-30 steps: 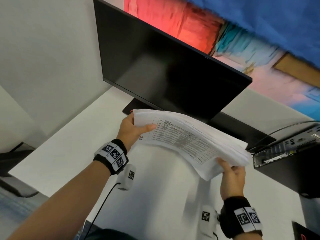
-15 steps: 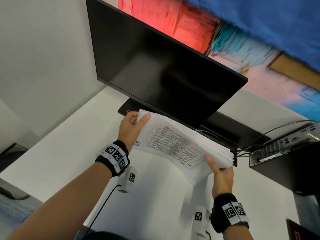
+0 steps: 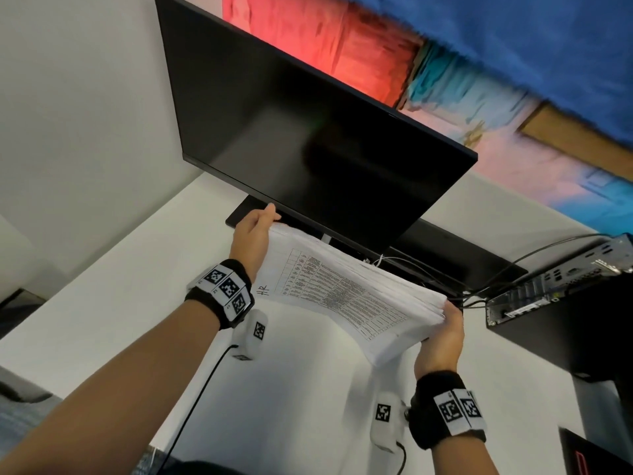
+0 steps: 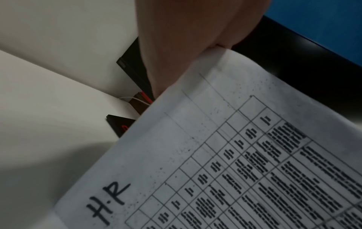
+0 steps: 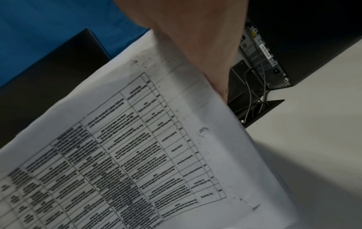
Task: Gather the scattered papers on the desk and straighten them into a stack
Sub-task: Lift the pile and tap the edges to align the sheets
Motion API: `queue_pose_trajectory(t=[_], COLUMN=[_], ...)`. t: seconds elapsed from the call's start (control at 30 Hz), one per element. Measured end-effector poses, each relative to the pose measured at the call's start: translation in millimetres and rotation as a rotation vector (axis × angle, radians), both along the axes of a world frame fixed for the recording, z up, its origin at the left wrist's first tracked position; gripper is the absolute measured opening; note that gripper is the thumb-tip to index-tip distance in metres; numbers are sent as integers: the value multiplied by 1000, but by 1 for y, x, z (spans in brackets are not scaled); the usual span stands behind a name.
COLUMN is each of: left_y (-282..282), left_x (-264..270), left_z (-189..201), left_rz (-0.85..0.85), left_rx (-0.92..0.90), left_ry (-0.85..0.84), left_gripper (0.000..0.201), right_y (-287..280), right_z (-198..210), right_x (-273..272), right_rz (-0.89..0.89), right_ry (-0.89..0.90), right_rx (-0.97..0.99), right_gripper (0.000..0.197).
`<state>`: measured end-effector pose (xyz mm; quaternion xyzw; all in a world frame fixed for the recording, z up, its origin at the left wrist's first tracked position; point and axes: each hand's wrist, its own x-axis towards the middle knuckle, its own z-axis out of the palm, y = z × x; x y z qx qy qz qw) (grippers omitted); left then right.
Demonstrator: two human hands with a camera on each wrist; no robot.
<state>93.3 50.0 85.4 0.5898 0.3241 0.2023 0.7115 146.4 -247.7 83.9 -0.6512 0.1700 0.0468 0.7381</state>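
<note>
Paper stack (image 3: 342,296), top sheet (image 4: 235,155) a table, marked "H.R" (handwritten)

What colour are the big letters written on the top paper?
Black. The letters on the white top sheet show clearest in the left wrist view.

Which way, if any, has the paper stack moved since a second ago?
Yes. The paper stack has shifted slightly back, toward the monitor; its far edge now sits beneath the monitor's bottom edge.

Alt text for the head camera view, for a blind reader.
A left hand and right hand hold a thick stack of papers by its ends over a white desk. A dark monitor stands behind it, a black computer to the right.
</note>
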Motion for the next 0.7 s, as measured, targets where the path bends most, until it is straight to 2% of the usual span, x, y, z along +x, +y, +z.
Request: queue_pose_trajectory(t=[0.13,0.2,0.23,0.3,0.37,0.43,0.5,0.6,0.63,0.7], left_y=[5,7,6,0,-9,-16,-20,-20,-21,-26], left_x=[-7,-12,-14,-14,-12,-11,-10,-12,-12,-12], left_z=[-10,-25,-31,-41,-44,-43,-43,-49,-53,-57], left_rz=[-154,-241,-266,-266,-224,-190,-148,-70,-81,-139], left_rx=[9,13,22,30,16,5,-7,-35,-30,-1], left_ry=[11,73,108,147,129,82,48,33,47,79], left_gripper=[47,61,61,44,26,24,35,57,58,47], right_y=[-9,-15,-17,-15,-11,-8,-7,-4,-3,1], right_z=[-6,-13,-18,-26,-29,-25,-20,-19,-22,-26], right_x=[-7,-10,-11,-14,-13,-8,-4,-4,-5,-9], right_rz=[183,241,280,323,257,155,86,84,97,113], right_ry=[-66,-104,-96,-24,12,10,-8,-22,-2,69], right_rx=[-54,-167,-221,-314,-346,-306,-275,-264,-254,-242], right_gripper=[78,72,65,47,35,42,44,41,41,39])
